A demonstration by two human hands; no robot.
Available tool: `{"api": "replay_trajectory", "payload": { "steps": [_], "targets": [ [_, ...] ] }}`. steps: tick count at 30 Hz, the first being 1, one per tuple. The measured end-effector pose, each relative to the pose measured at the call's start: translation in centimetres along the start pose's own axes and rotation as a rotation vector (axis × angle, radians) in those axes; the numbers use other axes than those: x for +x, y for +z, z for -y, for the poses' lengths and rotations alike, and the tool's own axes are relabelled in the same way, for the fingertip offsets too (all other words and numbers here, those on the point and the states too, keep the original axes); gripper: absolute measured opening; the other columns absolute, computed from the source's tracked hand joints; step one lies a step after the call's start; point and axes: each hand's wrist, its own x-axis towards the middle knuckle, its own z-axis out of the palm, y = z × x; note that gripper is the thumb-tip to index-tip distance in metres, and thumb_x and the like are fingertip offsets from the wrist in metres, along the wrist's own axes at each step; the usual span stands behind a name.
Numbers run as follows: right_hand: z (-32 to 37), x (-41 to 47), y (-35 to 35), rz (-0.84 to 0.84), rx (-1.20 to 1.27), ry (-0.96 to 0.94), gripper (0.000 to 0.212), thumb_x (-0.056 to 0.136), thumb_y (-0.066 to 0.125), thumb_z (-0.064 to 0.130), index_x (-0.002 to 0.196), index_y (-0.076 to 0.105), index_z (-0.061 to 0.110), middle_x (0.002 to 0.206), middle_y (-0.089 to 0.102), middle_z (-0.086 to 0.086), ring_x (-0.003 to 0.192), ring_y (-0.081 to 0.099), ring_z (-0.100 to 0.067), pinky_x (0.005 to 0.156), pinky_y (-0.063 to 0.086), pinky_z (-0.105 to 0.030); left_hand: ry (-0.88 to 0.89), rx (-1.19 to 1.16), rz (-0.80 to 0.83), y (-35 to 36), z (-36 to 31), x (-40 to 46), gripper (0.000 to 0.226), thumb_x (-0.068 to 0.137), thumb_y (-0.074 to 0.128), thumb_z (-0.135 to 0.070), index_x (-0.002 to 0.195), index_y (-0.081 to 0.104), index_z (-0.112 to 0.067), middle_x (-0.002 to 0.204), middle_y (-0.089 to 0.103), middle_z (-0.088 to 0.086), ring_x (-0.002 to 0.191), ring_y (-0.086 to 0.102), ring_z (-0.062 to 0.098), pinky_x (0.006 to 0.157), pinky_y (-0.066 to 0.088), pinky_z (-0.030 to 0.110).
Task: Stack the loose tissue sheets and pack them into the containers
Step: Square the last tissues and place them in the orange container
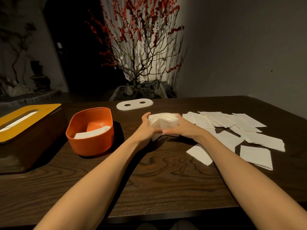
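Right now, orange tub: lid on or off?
Off. The orange tub stands open-topped with tissues showing inside; a white two-hole lid lies flat on the table behind it.

2 hands (147, 126), 1 tissue stack (163, 122), 1 orange tub (90, 131), 1 tissue box (28, 128), 1 white lid (134, 104)

Left end of wooden tissue box (25, 130) cut off by the frame edge; tissue inside seen only through the lid slot. Lower part of tissue stack (163, 122) covered by left hand (146, 128) and right hand (181, 128), sheet count unreadable. Floor of orange container (90, 131) partly hidden by its near wall. Overlapping loose sheets (232, 130) too tangled to count. Both elbows cropped below
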Motion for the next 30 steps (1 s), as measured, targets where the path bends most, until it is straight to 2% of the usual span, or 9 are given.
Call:
{"api": "replay_trajectory", "payload": {
  "steps": [3, 6, 8, 10, 14, 18, 26, 28, 30],
  "targets": [
    [-0.4, -0.1, -0.5, -0.029, 0.030, -0.044, 0.067, 0.076, 0.079, 0.033, 0.132, 0.044, 0.023, 0.128, 0.052, 0.005, 0.116, 0.052, -0.009, 0.095, 0.047, -0.025, 0.111, 0.068, -0.011, -0.7, -0.2, -0.4, 0.098, 0.077, 0.076, -0.002, 0.148, 0.009, -0.017, 0.143, 0.034, 0.010, 0.125, 0.043, 0.021, 0.102, 0.041, 0.028],
    [-0.5, -0.4, -0.7, -0.035, 0.056, 0.003, 0.059, 0.080, 0.077, 0.028, 0.128, 0.043, 0.022, 0.123, 0.054, 0.003, 0.109, 0.053, -0.010, 0.084, 0.047, -0.019, 0.398, 0.284, -0.061, -1.0, -0.4, -1.1, 0.086, 0.079, 0.077, -0.025, 0.145, 0.021, -0.025, 0.130, 0.035, -0.001, 0.117, 0.043, 0.009, 0.095, 0.040, 0.016],
    [-0.6, -0.3, -0.7, -0.024, 0.060, 0.002, 0.060, 0.080, 0.076, 0.024, 0.130, 0.043, 0.020, 0.124, 0.055, 0.000, 0.112, 0.054, -0.011, 0.089, 0.047, -0.022, 0.626, 0.523, -0.078, -1.0, -0.3, -1.4, 0.075, 0.078, 0.069, -0.039, 0.143, 0.030, -0.037, 0.130, 0.036, 0.001, 0.122, 0.040, 0.018, 0.103, 0.039, 0.030],
    [-0.5, -0.2, -0.7, -0.016, 0.034, -0.015, 0.065, 0.078, 0.077, 0.024, 0.133, 0.043, 0.019, 0.126, 0.056, 0.000, 0.115, 0.054, -0.013, 0.096, 0.046, -0.028, 0.753, 0.846, -0.117, -0.9, -0.6, -1.5, 0.072, 0.077, 0.067, -0.028, 0.142, 0.037, -0.040, 0.139, 0.033, 0.005, 0.129, 0.032, 0.026, 0.108, 0.032, 0.046],
    [-0.5, -0.1, -0.8, 0.014, -0.011, -0.002, 0.065, 0.081, 0.074, 0.022, 0.135, 0.038, 0.023, 0.128, 0.049, 0.004, 0.116, 0.049, -0.011, 0.097, 0.040, -0.026, 0.857, 1.272, -0.160, -0.2, -1.3, -2.1, 0.072, 0.078, 0.068, -0.016, 0.142, 0.043, -0.038, 0.151, 0.027, 0.008, 0.136, 0.020, 0.029, 0.111, 0.020, 0.050],
    [-0.6, -0.1, -0.7, 0.043, -0.050, 0.020, 0.070, 0.084, 0.071, 0.018, 0.140, 0.030, 0.023, 0.127, 0.044, 0.005, 0.110, 0.047, -0.008, 0.083, 0.040, -0.014, 0.869, 1.359, -0.084, 0.4, -1.6, -2.3, 0.065, 0.084, 0.066, -0.023, 0.143, 0.041, -0.038, 0.155, 0.024, 0.007, 0.140, 0.016, 0.029, 0.116, 0.009, 0.048],
    [-0.5, -0.5, -0.7, -0.031, -0.011, -0.011, 0.055, 0.084, 0.071, 0.018, 0.128, 0.040, 0.026, 0.119, 0.053, 0.006, 0.107, 0.052, -0.008, 0.077, 0.042, -0.012, 0.878, 1.488, -0.099, -0.4, -1.2, -1.6, 0.084, 0.080, 0.064, -0.017, 0.149, 0.024, -0.041, 0.157, 0.015, 0.006, 0.142, 0.010, 0.030, 0.117, 0.002, 0.049],
    [-0.3, -0.6, -0.5, -0.042, 0.014, -0.045, 0.045, 0.084, 0.072, 0.015, 0.119, 0.046, 0.027, 0.111, 0.057, 0.009, 0.105, 0.054, -0.007, 0.076, 0.042, -0.010, 0.843, 1.335, -0.123, -0.4, -1.0, -1.5, 0.092, 0.077, 0.063, -0.021, 0.152, 0.012, -0.038, 0.156, 0.015, 0.008, 0.142, 0.011, 0.029, 0.118, 0.008, 0.052],
    [-0.3, -0.6, -0.4, -0.050, 0.045, -0.063, 0.042, 0.082, 0.074, 0.017, 0.114, 0.049, 0.028, 0.107, 0.059, 0.012, 0.105, 0.056, -0.005, 0.077, 0.044, -0.011, 0.727, 0.973, -0.162, -0.5, -0.6, -1.4, 0.099, 0.075, 0.062, -0.033, 0.153, 0.001, -0.031, 0.152, 0.018, 0.013, 0.140, 0.017, 0.029, 0.115, 0.018, 0.051]
  ]
}}
